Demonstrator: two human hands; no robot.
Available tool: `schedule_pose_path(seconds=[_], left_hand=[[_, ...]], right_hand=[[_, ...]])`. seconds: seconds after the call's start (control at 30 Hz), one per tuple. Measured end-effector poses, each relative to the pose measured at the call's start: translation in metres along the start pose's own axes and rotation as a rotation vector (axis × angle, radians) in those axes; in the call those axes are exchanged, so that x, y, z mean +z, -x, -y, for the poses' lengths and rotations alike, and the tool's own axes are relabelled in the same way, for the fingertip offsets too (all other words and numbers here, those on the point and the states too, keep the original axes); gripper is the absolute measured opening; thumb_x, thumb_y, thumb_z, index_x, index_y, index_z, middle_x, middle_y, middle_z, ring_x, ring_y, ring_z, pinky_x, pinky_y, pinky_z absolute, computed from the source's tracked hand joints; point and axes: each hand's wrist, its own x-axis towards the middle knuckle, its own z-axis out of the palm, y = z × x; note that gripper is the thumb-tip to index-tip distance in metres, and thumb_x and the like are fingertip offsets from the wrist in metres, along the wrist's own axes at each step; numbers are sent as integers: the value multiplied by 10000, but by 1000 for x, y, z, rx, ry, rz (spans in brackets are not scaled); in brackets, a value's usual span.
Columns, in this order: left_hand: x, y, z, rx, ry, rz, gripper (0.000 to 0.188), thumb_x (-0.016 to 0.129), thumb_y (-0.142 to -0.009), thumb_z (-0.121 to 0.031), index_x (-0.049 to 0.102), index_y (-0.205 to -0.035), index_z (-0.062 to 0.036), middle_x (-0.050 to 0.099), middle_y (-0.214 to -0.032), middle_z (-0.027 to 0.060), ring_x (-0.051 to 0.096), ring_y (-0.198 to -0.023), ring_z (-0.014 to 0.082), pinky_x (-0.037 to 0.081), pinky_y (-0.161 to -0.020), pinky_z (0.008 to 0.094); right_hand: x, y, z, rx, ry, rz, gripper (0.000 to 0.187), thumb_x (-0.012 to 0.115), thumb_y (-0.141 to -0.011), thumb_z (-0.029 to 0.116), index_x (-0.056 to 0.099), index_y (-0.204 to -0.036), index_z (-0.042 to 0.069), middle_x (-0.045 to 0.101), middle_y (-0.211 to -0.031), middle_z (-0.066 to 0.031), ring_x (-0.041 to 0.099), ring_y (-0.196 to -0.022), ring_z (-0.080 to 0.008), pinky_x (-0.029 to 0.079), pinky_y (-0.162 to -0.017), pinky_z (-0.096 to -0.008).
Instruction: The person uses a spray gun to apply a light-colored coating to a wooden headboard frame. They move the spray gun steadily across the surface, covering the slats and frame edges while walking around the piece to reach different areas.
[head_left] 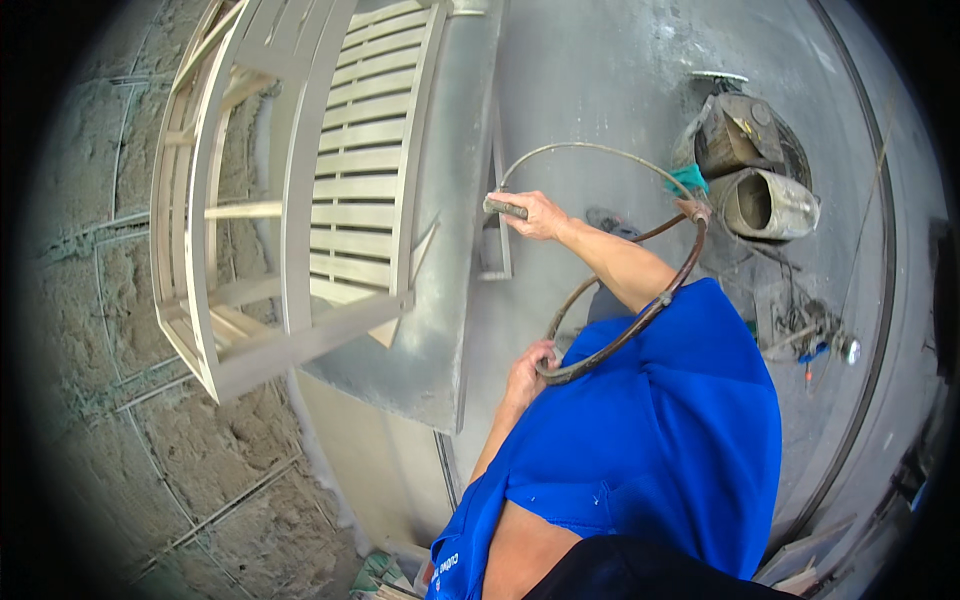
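Note:
My right hand (537,216) reaches forward, its fingers wrapped round a short dark cylindrical tool (506,209); the tool's exact kind is hard to make out. A thin pale hose (580,145) arcs from near it to the right. Lower down, my left hand (528,372) is closed on a thick dark hose (630,335), which loops in front of my blue shirt. To the left of both hands, a light wooden slatted furniture frame (300,180) rests on a grey tabletop (440,350). Neither hand touches the frame.
A dusty machine (738,135) and a pale open bucket (765,205) stand on the floor at the right, with a teal cloth (688,180) beside them. Tangled metal parts (800,330) lie nearer. A crusted, wire-strung wall (200,420) runs along the left.

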Motion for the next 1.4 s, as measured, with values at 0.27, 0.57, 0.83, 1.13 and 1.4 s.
schedule_pose_path(seconds=[0.27,0.57,0.83,1.13,1.4], left_hand=[[48,-108,-102,-128,-78,-123,168,743,-944,-117,692,-1098,-74,726,-1126,104,688,-1021,220,538,-918,359],[65,-157,-151,-151,-276,-146,302,768,-926,-169,670,-1206,-116,737,-1078,170,720,-1004,370,566,-851,419],[72,-154,-142,-45,-315,-168,288,700,-864,20,619,-1117,-93,710,-1240,136,669,-1171,350,529,-993,425],[102,-84,-67,-10,-97,-411,156,701,-971,-194,599,-1062,-117,625,-1428,120,626,-1239,378,511,-1033,443],[169,63,32,-16,42,-742,309,718,-917,-69,628,-1197,-161,557,-1520,135,568,-1349,371,501,-1093,425]], right_hand=[[-170,-193,-67,-138,58,-407,508,690,-951,186,604,-1446,259,678,-1356,-152,645,-1242,-377,524,-1078,-411],[-309,-312,-84,-171,137,-647,514,742,-913,224,640,-1417,239,685,-1345,-160,647,-1261,-344,524,-1063,-392],[-266,-246,-40,-243,163,-277,508,722,-941,149,631,-1436,213,684,-1373,-118,659,-1270,-291,529,-1049,-360],[-66,-89,18,-327,88,254,541,735,-924,104,624,-1441,221,664,-1389,-139,642,-1287,-305,525,-1062,-363],[58,56,92,-348,59,637,539,730,-930,120,598,-1452,152,672,-1376,-161,654,-1270,-320,508,-1060,-390]])
